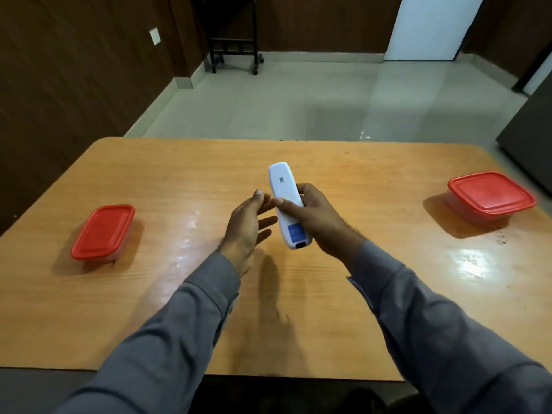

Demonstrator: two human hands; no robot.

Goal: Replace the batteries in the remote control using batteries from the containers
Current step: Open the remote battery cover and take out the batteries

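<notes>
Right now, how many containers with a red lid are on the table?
2. One red-lidded container sits on the table to the left of the hands, the other red-lidded container near the far right edge. Both are closed; none seems hidden.

There is one camera, worn on the person's head. It looks forward and down, so the worktop [179, 180] fills the lower half of the picture, and both sleeves reach in from the bottom edge. The hands are close, near the middle. The lens is wide, so the worktop's edges look bent. Past the far edge you can see the floor [298, 94], the brown walls and a white door [430, 25], far away
</notes>
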